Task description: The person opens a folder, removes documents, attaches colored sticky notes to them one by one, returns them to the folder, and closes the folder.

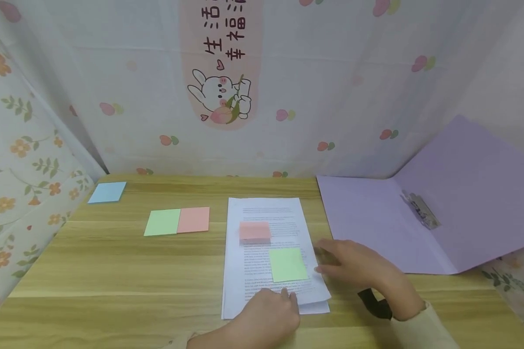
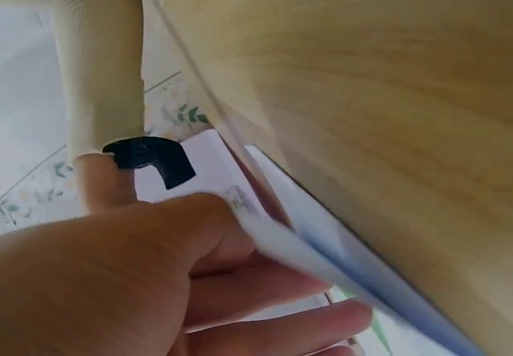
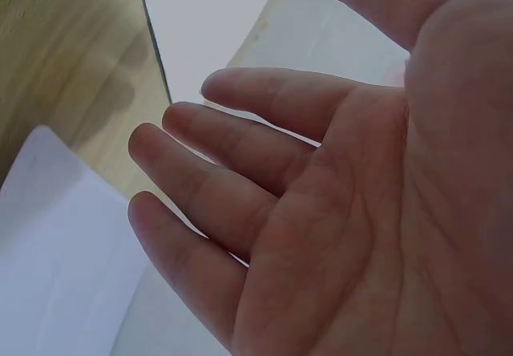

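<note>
A stack of printed paper sheets (image 1: 235, 271) lies on the wooden table, its lower right corner lifted so that the layers part. A pink sticky note (image 1: 254, 230) and a green sticky note (image 1: 288, 265) are on the top sheet. At the bottom edge, my left hand (image 1: 262, 317) pinches the raised paper (image 2: 321, 256) between thumb and fingers. My right hand (image 1: 362, 266) is beside the sheets' right edge, fingers spread and holding nothing; its palm (image 3: 345, 220) shows in the right wrist view.
An open purple folder (image 1: 358, 208) with a metal clip (image 1: 423, 211) stands at the right, its cover raised. Left of the paper lie a green sticky pad (image 1: 162, 222), a pink sticky pad (image 1: 194, 219) and, farther back, a blue pad (image 1: 107, 192). A printed curtain (image 1: 288, 72) hangs behind the table.
</note>
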Tool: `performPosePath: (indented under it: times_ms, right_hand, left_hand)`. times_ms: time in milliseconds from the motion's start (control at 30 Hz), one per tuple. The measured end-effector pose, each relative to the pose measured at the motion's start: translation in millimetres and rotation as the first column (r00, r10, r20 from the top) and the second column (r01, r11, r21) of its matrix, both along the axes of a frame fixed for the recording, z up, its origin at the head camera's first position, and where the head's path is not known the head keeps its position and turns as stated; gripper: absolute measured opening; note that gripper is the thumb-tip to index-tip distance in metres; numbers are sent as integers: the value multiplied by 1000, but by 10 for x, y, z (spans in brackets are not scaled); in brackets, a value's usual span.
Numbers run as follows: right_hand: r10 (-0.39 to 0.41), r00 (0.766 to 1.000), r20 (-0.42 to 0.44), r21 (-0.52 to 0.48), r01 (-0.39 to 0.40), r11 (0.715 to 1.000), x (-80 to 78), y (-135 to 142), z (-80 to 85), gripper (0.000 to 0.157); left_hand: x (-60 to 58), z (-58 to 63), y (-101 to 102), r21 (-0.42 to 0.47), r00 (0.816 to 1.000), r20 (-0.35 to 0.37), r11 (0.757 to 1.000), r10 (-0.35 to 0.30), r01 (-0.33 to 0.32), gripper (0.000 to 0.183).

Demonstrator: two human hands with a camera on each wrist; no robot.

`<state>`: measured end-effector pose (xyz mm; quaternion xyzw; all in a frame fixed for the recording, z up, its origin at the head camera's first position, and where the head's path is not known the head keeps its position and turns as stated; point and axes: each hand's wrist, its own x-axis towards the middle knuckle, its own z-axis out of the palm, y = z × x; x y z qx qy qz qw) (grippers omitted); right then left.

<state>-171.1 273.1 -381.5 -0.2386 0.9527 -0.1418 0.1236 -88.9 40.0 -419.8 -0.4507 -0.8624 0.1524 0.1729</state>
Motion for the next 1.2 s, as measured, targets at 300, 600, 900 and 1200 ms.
performPosePath:
  times_ms: [300, 600, 900, 1200]
  right_hand:
    - [-22, 999, 37, -7, 23, 1000, -37, 98, 44, 49]
    - [-30, 999, 37, -8, 30, 1000, -48, 137, 46, 68]
    - [-27, 999, 44, -6, 27, 1000, -63, 167, 54, 67]
    - [-46, 998, 51, 43, 44, 998, -51, 150, 37, 50]
  left_hand:
    - [-48, 21, -65, 152, 993, 116, 987, 33, -50, 16]
    - [-77, 49, -85, 192, 992, 128, 981, -5, -20, 19]
    - [-108, 90, -145, 207, 978, 207, 976, 21, -65, 20]
    - [-266, 306, -403, 704, 897, 441, 629, -25, -329, 14]
